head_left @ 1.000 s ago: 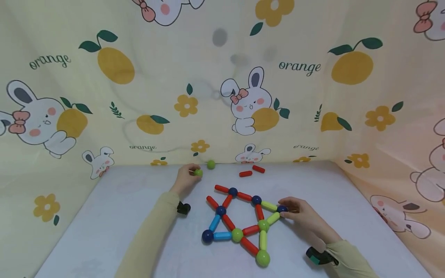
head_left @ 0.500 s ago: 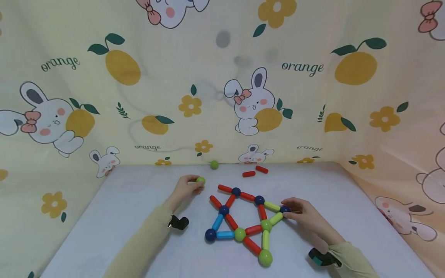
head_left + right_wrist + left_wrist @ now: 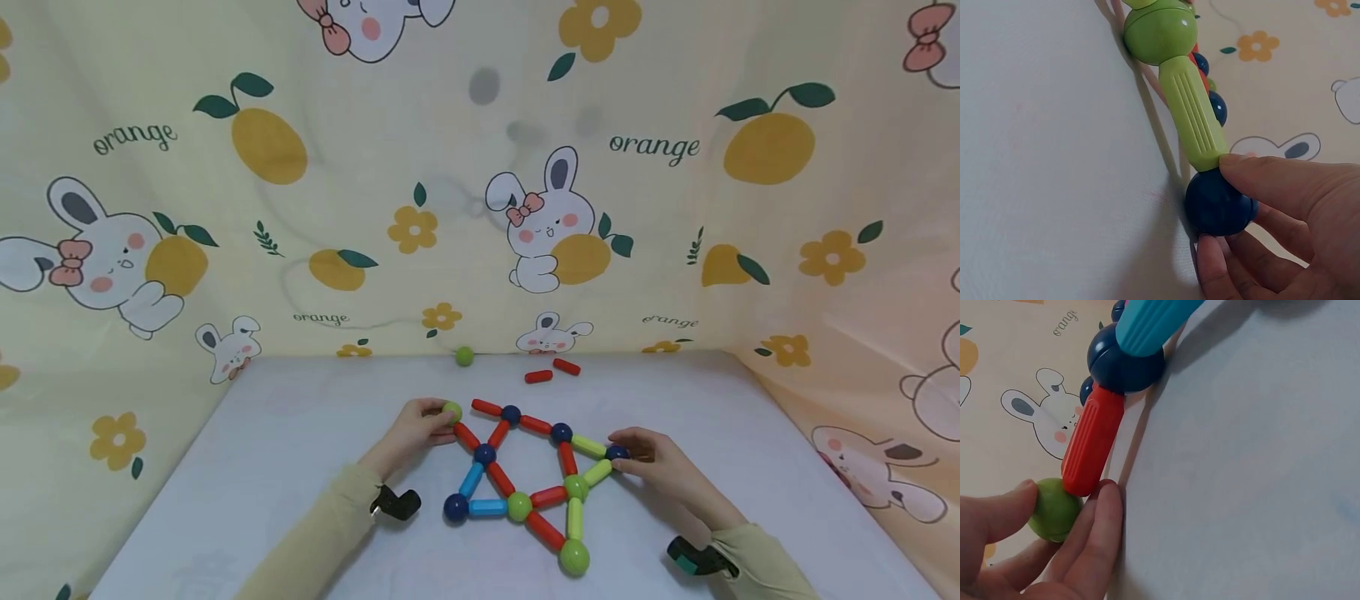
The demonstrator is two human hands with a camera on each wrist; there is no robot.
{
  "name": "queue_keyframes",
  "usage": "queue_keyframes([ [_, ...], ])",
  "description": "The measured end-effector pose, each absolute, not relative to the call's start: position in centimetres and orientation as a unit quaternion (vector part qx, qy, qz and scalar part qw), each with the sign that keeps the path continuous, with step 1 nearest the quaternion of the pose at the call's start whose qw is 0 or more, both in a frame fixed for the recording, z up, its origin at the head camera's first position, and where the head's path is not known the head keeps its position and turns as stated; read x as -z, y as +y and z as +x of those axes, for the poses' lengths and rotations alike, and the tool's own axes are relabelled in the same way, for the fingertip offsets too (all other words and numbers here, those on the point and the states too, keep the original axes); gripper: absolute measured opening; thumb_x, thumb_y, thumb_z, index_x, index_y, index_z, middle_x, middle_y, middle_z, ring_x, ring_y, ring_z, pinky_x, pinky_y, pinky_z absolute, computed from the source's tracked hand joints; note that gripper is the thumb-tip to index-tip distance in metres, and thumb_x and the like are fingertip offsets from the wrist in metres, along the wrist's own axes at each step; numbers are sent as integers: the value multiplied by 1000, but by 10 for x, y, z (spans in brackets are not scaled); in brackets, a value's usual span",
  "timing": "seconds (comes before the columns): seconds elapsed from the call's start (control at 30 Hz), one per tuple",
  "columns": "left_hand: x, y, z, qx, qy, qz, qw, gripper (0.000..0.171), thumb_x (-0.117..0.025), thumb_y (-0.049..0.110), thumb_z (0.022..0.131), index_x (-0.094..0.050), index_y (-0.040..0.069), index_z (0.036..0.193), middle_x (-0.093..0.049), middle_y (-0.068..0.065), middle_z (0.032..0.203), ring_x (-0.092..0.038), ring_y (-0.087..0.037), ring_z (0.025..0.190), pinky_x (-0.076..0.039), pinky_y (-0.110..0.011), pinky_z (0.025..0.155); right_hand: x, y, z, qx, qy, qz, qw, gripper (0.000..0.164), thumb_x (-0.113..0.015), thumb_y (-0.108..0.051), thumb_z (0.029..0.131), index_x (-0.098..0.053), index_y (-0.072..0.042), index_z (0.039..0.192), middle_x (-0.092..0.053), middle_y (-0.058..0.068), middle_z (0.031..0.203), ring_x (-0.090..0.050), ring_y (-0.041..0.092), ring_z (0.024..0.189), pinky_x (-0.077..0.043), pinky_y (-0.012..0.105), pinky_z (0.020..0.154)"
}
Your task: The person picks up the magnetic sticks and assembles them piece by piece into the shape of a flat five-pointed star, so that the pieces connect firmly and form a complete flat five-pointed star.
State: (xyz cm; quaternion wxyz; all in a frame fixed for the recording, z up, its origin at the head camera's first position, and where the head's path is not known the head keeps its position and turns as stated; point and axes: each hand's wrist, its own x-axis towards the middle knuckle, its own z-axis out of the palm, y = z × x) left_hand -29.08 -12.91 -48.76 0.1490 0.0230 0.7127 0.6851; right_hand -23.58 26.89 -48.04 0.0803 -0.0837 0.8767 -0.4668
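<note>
My left hand [image 3: 415, 431] pinches a green ball [image 3: 1054, 511] between thumb and fingers, right at the free end of a red rod [image 3: 1093, 442]. That rod runs to a dark blue ball [image 3: 485, 453] in a flat frame of balls and rods on the table. On the frame's right side, my right hand [image 3: 654, 458] grips another dark blue ball [image 3: 1219, 203], its thumb against the end of a lime-green rod [image 3: 1192, 114]. Two blue rods [image 3: 487, 507] form the frame's lower left corner, and a green ball [image 3: 574, 557] marks its nearest corner.
At the back of the table lie two loose red rods [image 3: 538, 377] and a single green ball [image 3: 465, 357] close to the printed cloth wall [image 3: 390, 283]. The white tabletop [image 3: 247, 450] extends to both sides of the frame. Each wrist wears a black camera [image 3: 396, 503].
My left hand has brought the green ball from the back of the table nearer and to the right, up to the red rod's end. The right hand keeps its hold on the dark blue ball.
</note>
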Motion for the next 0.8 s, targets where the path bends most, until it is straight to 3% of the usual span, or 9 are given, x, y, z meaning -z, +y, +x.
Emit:
queue_keyframes([
  [0.43, 487, -129, -281, -712, 683, -11, 161, 42, -55, 6, 97, -43, -8, 134, -53, -24, 119, -65, -27, 96, -54, -38, 84, 462, 268, -248, 449, 882, -103, 101, 43, -69, -19, 89, -56, 1, 124, -64, 12, 111, -59, 27, 100, -52, 41, 86],
  [0.67, 486, -128, -279, -723, 674, -24, 151, 38, -54, 6, 97, -41, -7, 131, -52, -26, 121, -65, -29, 96, -54, -40, 84, 434, 244, -280, 459, 873, -116, 115, 51, -62, -32, 94, -51, 1, 131, -59, 19, 120, -55, 33, 108, -50, 47, 89],
  [0.8, 486, -126, -279, -731, 666, -30, 147, 36, -54, 5, 97, -40, -7, 128, -52, -27, 120, -65, -30, 96, -54, -40, 85, 427, 219, -302, 471, 858, -140, 153, 47, -60, -29, 95, -51, 0, 131, -58, 21, 124, -54, 38, 111, -47, 51, 94],
])
